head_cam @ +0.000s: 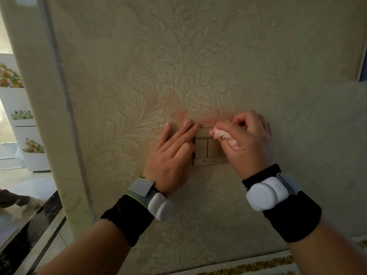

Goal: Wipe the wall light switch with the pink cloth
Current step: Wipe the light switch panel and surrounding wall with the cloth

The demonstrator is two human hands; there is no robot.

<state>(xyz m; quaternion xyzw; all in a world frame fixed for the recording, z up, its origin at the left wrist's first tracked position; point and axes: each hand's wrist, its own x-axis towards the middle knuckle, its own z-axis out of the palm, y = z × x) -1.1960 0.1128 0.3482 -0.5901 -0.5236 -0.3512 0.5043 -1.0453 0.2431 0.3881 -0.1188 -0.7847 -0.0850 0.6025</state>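
A beige wall light switch (pixel 206 148) with several rocker keys sits in a square plate on the patterned wallpaper. My right hand (pixel 250 143) grips a bunched pink cloth (pixel 224 135) and presses it against the plate's upper right part, hiding that side. My left hand (pixel 174 155) lies flat on the wall just left of the switch, fingers spread, with the fingertips touching the plate's upper left corner. Both wrists wear black bands with white devices.
Cream embossed wallpaper (pixel 178 66) surrounds the switch, with reddish smudges just above it. A wall corner edge (pixel 65 108) runs down the left. Beyond it stand white flower-printed cabinets (pixel 23 135) and a glossy tiled floor (pixel 23 221).
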